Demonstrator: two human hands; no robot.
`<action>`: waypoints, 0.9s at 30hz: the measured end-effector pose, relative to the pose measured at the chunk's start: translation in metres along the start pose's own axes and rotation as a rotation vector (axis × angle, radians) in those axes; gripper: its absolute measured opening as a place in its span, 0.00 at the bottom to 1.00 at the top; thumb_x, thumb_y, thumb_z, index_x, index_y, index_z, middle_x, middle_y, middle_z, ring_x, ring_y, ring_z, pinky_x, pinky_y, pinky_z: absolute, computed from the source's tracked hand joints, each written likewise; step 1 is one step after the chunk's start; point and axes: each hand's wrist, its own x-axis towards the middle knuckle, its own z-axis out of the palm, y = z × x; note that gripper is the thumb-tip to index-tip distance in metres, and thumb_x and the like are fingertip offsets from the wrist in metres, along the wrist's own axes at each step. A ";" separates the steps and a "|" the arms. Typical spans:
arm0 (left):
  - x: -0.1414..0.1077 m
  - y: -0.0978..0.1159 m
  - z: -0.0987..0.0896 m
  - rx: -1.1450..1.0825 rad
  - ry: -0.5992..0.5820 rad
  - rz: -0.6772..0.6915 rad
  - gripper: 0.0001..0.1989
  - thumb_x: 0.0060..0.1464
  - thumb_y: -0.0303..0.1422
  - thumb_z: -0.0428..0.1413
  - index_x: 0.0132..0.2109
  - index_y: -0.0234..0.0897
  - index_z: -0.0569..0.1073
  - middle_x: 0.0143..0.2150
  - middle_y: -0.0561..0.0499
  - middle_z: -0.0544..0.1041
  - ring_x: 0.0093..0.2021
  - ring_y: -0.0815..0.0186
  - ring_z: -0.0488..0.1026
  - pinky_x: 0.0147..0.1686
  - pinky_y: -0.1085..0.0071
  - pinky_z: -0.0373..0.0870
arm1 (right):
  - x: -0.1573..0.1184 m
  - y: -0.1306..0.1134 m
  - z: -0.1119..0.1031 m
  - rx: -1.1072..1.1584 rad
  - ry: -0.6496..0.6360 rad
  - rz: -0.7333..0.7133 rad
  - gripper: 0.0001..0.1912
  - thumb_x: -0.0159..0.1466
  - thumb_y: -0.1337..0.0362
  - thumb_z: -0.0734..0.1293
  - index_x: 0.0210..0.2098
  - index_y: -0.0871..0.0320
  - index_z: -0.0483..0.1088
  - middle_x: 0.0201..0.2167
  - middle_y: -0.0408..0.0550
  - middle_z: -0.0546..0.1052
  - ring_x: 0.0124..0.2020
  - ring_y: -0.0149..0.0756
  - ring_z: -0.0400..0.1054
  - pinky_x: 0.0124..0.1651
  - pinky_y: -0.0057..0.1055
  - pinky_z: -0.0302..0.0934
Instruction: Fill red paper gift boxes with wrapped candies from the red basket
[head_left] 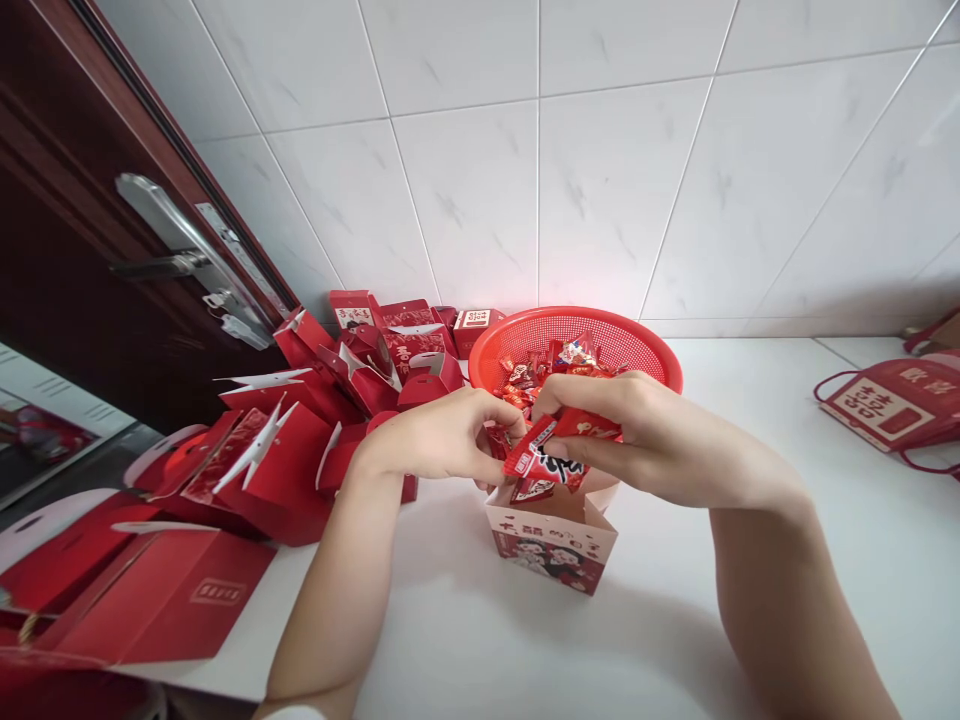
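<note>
A small open gift box [551, 555] with cartoon figures on its front stands upright on the white table. My right hand [637, 425] pinches a red snack packet [544, 455] with white and black print, tilted over the box's mouth. My left hand [457, 435] is curled at the box's upper left edge, thumb beside the packet's corner; its other fingers are partly hidden. Wrapped sweets show inside the box under the packet. Just behind, a red plastic basket [670, 372] holds many small wrapped candies [521, 375].
Several red gift boxes [285, 480] crowd the table's left side, some with open flaps. A red box with cord handles [892, 405] lies at the right. Behind runs a tiled wall [465, 200]. A dark door with a metal handle [161, 265] stands at the left.
</note>
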 end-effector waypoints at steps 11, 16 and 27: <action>-0.004 0.002 -0.006 0.161 -0.088 -0.112 0.09 0.42 0.23 0.57 0.31 0.39 0.79 0.25 0.56 0.78 0.26 0.66 0.75 0.23 0.75 0.64 | 0.007 -0.009 0.028 -0.401 -0.312 0.112 0.20 0.60 0.82 0.58 0.46 0.60 0.71 0.29 0.43 0.73 0.18 0.26 0.48 0.23 0.29 0.41; -0.003 0.003 -0.006 0.203 -0.093 -0.132 0.09 0.43 0.24 0.58 0.33 0.40 0.80 0.29 0.56 0.80 0.26 0.68 0.75 0.24 0.75 0.64 | 0.004 -0.006 0.030 -0.378 -0.328 0.121 0.23 0.60 0.83 0.56 0.48 0.61 0.71 0.49 0.52 0.77 0.17 0.23 0.53 0.21 0.29 0.43; -0.004 0.008 -0.008 0.266 -0.161 -0.235 0.09 0.45 0.26 0.57 0.37 0.38 0.77 0.33 0.55 0.81 0.29 0.67 0.77 0.27 0.75 0.65 | 0.015 0.001 0.041 -0.194 -0.392 0.089 0.15 0.67 0.76 0.61 0.43 0.58 0.77 0.44 0.52 0.75 0.35 0.34 0.70 0.34 0.28 0.60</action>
